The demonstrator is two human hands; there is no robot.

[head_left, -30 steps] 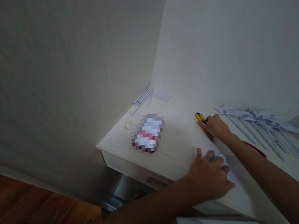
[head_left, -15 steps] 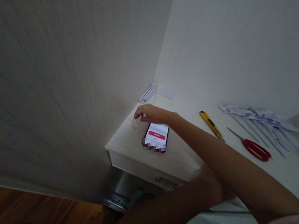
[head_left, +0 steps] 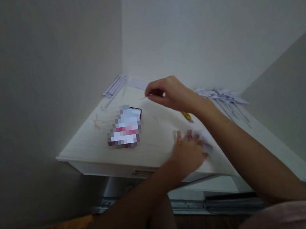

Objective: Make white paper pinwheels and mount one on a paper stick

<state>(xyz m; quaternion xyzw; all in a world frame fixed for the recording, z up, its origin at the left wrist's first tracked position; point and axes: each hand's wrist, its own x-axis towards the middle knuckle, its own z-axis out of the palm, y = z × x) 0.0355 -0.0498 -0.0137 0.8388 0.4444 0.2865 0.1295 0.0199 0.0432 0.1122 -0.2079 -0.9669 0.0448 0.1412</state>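
Observation:
My right hand [head_left: 170,92] hovers over the white desk [head_left: 156,136], its thumb and fingers pinched on a thin pale sliver [head_left: 142,98] whose nature I cannot make out. My left hand [head_left: 189,152] lies near the desk's front edge, fingers flat on a white piece of paper [head_left: 206,142]. A phone [head_left: 125,127] with a lit, blurred screen lies to the left of both hands. A yellow utility knife [head_left: 187,116] peeks out under my right wrist.
Several folded white paper pieces [head_left: 225,98] lie along the back wall on the right. Paper strips [head_left: 114,85] sit in the back corner, and a small pale cluster of slivers [head_left: 97,123] lies left of the phone. Walls close in behind and to the left.
My right hand has drawn back from the spot left of the phone toward the desk's middle, pinching a sliver. My left hand shows again on the paper. The view has swung.

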